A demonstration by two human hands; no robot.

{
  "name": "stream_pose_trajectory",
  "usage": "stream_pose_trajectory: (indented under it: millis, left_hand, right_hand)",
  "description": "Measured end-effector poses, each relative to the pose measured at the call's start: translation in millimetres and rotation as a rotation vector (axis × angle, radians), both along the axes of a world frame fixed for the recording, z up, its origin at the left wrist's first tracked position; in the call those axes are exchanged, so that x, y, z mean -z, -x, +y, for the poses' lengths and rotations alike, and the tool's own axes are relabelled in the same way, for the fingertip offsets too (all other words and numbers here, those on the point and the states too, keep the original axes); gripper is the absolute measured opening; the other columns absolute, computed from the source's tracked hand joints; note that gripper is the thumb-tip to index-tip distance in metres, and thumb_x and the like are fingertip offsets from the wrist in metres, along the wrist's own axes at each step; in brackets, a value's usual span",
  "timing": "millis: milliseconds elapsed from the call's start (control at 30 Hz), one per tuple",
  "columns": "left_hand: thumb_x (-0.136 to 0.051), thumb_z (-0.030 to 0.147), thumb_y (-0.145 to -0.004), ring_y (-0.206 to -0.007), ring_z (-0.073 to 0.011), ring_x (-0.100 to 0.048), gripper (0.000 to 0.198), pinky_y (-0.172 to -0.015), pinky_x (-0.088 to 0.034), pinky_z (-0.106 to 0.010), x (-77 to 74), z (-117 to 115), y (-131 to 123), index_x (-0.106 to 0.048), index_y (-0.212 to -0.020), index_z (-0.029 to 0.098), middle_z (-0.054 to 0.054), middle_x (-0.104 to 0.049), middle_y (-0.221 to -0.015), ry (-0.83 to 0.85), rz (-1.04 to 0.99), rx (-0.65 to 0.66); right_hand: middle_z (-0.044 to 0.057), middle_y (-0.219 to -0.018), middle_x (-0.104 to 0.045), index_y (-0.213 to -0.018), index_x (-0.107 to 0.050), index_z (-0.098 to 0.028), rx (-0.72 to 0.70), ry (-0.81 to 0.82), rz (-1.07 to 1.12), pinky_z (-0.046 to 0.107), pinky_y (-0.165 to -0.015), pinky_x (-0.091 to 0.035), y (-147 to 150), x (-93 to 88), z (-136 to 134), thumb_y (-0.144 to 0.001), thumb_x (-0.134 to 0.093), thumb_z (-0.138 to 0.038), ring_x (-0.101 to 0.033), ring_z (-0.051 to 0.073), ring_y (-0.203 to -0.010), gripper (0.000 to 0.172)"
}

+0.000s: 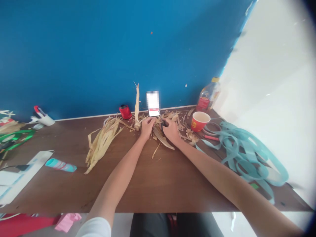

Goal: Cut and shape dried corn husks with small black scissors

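Note:
My left hand (147, 128) is closed in a pinch on a dry corn husk (163, 139), at the far side of the brown table. The strip slants down to the right between my hands. My right hand (171, 131) wraps round the dark handles of scissors (163, 125); their blades point away and are hard to make out. Husk scraps (181, 126) lie loose about both hands. A phone (153, 104) with a bright screen leans on the blue wall just beyond them. To its left, another husk piece (137, 105) stands upright.
A husk bundle (103, 141) lies on the left, near a red container (125, 112). On the right are a red paper cup (200, 121), a bottle (207, 97) and tangled teal ribbon (243, 151). A blue tube (61, 165) and power strip (27, 176) lie far left.

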State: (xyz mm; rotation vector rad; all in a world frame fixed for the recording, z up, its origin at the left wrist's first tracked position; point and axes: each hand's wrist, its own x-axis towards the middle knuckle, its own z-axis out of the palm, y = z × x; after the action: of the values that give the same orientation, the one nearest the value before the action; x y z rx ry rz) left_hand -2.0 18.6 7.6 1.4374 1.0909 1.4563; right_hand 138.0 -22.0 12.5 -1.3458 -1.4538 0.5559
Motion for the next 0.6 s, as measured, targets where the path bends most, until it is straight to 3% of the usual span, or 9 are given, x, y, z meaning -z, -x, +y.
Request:
stream_pose_trajectory:
  millis: [200, 600]
  left_hand:
    - [-0.050, 0.026, -0.081, -0.057, -0.0095, -0.048, 0.015, -0.057, -0.038, -0.021, -5.6, -4.2, 0.7, -0.053, -0.068, 0.018, 0.003, -0.048, -0.062, -0.006, 0.003, -0.001]
    - [-0.050, 0.024, -0.080, -0.057, -0.0096, -0.045, 0.015, -0.056, -0.037, -0.020, -8.1, -5.3, 2.0, -0.050, -0.067, 0.019, 0.003, -0.045, -0.061, -0.014, -0.016, -0.004]
  right_hand:
    - [0.003, -0.090, -0.076, -0.097, -0.076, -0.024, -0.020, 0.054, -0.135, 0.032, -0.074, -0.050, 2.1, 2.3, 0.3, -0.071, -0.059, -0.023, -0.068, 0.024, -0.084, 0.031]
    - [0.003, -0.094, -0.076, -0.100, -0.076, -0.026, -0.071, 0.051, -0.282, 0.033, -0.078, -0.051, 3.8, 2.7, -0.5, -0.073, -0.058, -0.021, -0.068, 0.025, -0.087, 0.033]
